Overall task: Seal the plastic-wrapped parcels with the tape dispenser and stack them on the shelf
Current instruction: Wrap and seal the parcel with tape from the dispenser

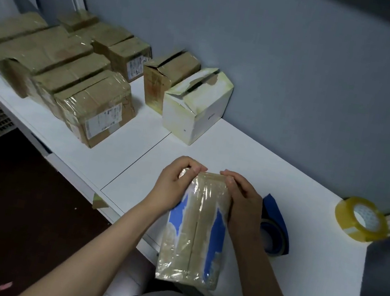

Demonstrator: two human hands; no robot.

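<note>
Head view shows both hands holding the far end of a brown cardboard parcel wrapped in clear plastic with blue patches (197, 226), which lies lengthwise over the near edge of the white table (240, 150). The left hand (174, 186) curls its fingers (193, 167) over the far left corner; the right hand (242, 200) curls its fingers (232, 176) over the far right corner. A blue tape roll (276, 230) lies just right of the parcel. A yellowish clear tape roll (361, 219) stands further right. Taped brown parcels (71, 74) crowd the far left, near an open brown box (167, 75) and a white box (196, 106).
</note>
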